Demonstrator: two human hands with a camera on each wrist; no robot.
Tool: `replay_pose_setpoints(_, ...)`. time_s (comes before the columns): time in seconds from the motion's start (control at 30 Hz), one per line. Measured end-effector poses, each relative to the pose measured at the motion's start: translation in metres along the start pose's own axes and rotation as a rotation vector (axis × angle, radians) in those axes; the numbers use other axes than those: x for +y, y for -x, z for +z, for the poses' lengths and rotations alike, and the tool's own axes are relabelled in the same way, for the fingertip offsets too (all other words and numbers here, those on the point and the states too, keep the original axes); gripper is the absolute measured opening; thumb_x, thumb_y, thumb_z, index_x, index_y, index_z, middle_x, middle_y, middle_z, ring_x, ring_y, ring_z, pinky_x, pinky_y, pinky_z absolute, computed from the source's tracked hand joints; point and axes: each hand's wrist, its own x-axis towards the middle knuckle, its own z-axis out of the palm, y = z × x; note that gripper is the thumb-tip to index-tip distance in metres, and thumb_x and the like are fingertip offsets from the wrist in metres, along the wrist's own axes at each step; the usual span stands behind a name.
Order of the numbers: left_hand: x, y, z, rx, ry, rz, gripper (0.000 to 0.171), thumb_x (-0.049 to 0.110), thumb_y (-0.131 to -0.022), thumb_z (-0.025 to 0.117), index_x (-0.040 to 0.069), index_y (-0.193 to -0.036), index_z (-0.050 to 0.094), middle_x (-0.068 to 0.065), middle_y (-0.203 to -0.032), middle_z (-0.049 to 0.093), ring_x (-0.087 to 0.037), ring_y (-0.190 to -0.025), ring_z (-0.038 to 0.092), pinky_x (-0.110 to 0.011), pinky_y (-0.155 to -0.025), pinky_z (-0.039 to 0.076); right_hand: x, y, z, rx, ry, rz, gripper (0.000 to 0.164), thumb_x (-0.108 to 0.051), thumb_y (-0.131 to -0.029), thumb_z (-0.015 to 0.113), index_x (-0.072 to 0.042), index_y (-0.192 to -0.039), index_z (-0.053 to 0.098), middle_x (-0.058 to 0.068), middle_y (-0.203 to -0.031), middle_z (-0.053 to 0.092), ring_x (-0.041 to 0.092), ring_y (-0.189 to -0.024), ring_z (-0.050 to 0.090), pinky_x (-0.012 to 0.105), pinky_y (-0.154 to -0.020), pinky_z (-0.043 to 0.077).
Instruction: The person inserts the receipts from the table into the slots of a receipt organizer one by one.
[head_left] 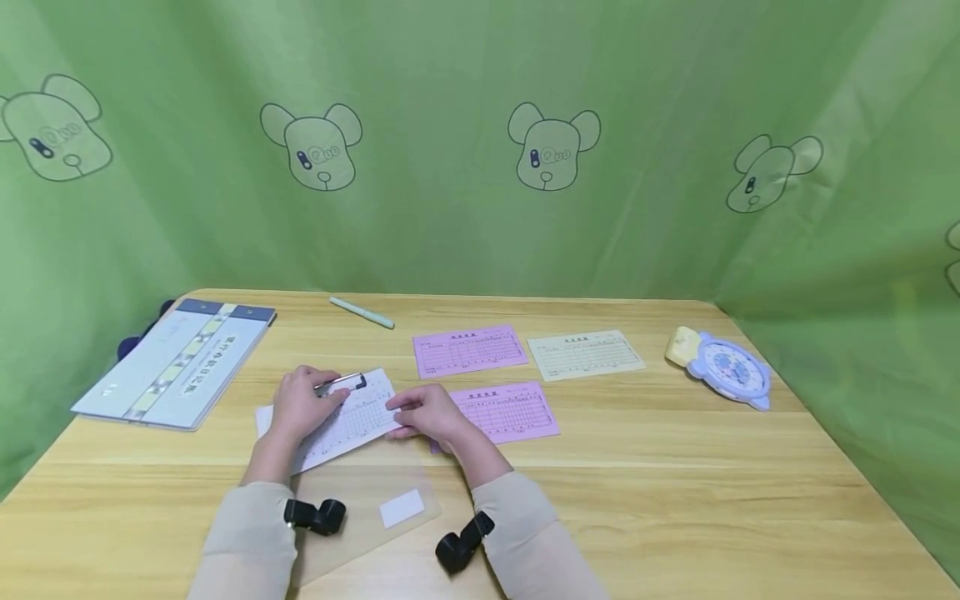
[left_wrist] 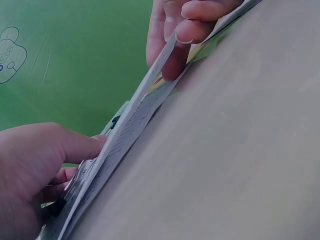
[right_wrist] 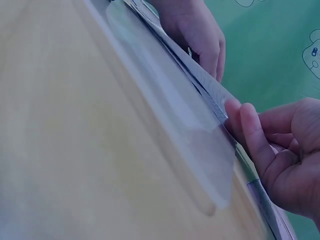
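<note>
It looked like an office-style work corner. Cartoon-printed green fabric curtains (head_left: 442, 225) backed a pale wood-grain counter (head_left: 675, 483), and white printed paper sheets (head_left: 367, 417), pink rectangular paper forms (head_left: 470, 352) and a flat pale-blue folder (head_left: 178, 364) showed paperwork.

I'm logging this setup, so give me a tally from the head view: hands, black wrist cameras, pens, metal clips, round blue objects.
Hands: 2 (left hand, right hand)
Black wrist cameras: 2
Pen: 1
Metal clip: 1
Round blue object: 1
Total: 7
</note>
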Motion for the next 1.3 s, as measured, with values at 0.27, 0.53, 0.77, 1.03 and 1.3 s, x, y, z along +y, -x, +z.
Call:
replay_pose_setpoints(0.27, -0.0008, 0.0007, 0.0015, 0.006, -0.022, 0.030, 0.037, 0.022, -0.076, 0.063, 0.002, -0.107, 0.060, -0.020, -0.104, 0.049, -0.036, -0.097, 0.041, -0.048, -0.079, 0.028, 0.0000, -0.0018, 0.0009, 0.006, 0.019, 0.030, 0.022, 0.011, -0.078, 0.053, 0.007, -0.098, 0.060, 0.014, -0.080, 0.054, 0.019, -0.056, 0.060, 0.026, -0.057, 0.049)
replay_pose_setpoints(0.53, -0.0024, 0.0017, 0.0030, -0.010, -0.017, 0.056, 0.036, 0.018, -0.078, 0.060, 0.001, -0.110, 0.057, -0.018, -0.105, 0.048, -0.034, -0.097, 0.039, -0.047, -0.079, 0.027, -0.0015, 0.0000, 0.0016, 0.004, -0.001, 0.029, 0.024, 0.014, -0.077, 0.051, 0.009, -0.099, 0.059, 0.014, -0.082, 0.051, 0.017, -0.055, 0.059, 0.026, -0.058, 0.049)
replay_pose_setpoints(0.77, -0.0039, 0.0020, 0.0032, -0.025, -0.022, 0.068, 0.037, 0.017, -0.078, 0.058, 0.002, -0.111, 0.056, -0.017, -0.104, 0.047, -0.033, -0.097, 0.039, -0.047, -0.078, 0.027, -0.0011, 0.0005, 0.0017, 0.002, 0.003, 0.030, 0.025, 0.014, -0.077, 0.050, 0.008, -0.099, 0.059, 0.014, -0.084, 0.051, 0.016, -0.055, 0.058, 0.026, -0.058, 0.049)
replay_pose_setpoints(1.03, -0.0019, 0.0013, 0.0024, -0.019, -0.058, 0.118, 0.035, 0.014, -0.081, 0.057, -0.001, -0.112, 0.055, -0.018, -0.103, 0.048, -0.033, -0.095, 0.039, -0.046, -0.078, 0.027, -0.0011, -0.0003, 0.0017, 0.012, 0.000, 0.037, 0.025, 0.014, -0.077, 0.051, 0.007, -0.099, 0.059, 0.014, -0.084, 0.051, 0.016, -0.054, 0.058, 0.026, -0.058, 0.049)
replay_pose_setpoints(1.3, 0.0007, 0.0034, -0.0003, 0.000, -0.108, 0.180, 0.032, 0.015, -0.083, 0.056, -0.002, -0.110, 0.056, -0.019, -0.102, 0.047, -0.033, -0.092, 0.039, -0.046, -0.078, 0.029, -0.0018, -0.0017, 0.0027, 0.018, 0.005, 0.046, 0.025, 0.013, -0.077, 0.051, 0.006, -0.100, 0.059, 0.015, -0.087, 0.051, 0.016, -0.054, 0.057, 0.026, -0.058, 0.049)
